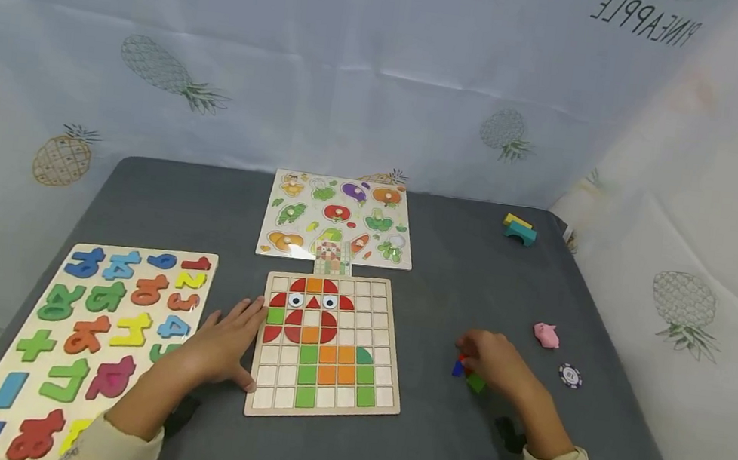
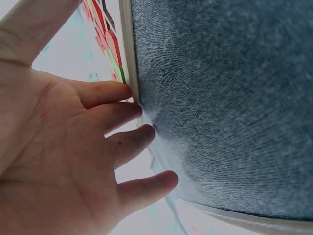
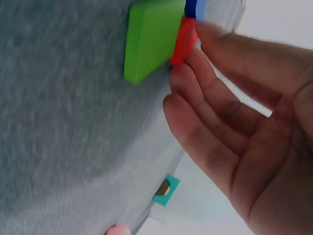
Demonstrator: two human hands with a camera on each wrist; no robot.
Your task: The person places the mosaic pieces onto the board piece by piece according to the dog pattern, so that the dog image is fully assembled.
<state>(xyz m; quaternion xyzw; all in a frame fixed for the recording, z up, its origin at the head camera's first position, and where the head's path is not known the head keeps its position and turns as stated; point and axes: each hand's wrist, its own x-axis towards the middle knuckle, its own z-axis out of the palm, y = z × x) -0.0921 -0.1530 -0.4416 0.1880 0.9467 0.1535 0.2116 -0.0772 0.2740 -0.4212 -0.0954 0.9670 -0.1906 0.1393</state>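
Observation:
A square wooden mosaic board (image 1: 364, 319) with red, orange and green tiles lies at the middle. My left hand (image 1: 222, 346) rests at its left edge, fingers extended, thumb at the lower left corner. In the left wrist view the fingertips (image 2: 146, 132) touch the board's side and the dark cloth. Out to the right, my right hand (image 1: 497, 362) pinches a small red block (image 3: 184, 41) between thumb and fingers, low over the table. A green block (image 3: 154, 39) and a blue block (image 3: 194, 8) lie right beside it. From the head view the hand mostly hides the red block.
A number puzzle board (image 1: 25, 392) lies at left. Behind the mosaic board are a vegetable puzzle (image 1: 312, 212) and a small pattern card (image 1: 333, 258). At right are a pink pig (image 1: 546, 335), a poker chip (image 1: 570, 375), and teal (image 1: 520, 234) and yellow (image 1: 517, 221) blocks.

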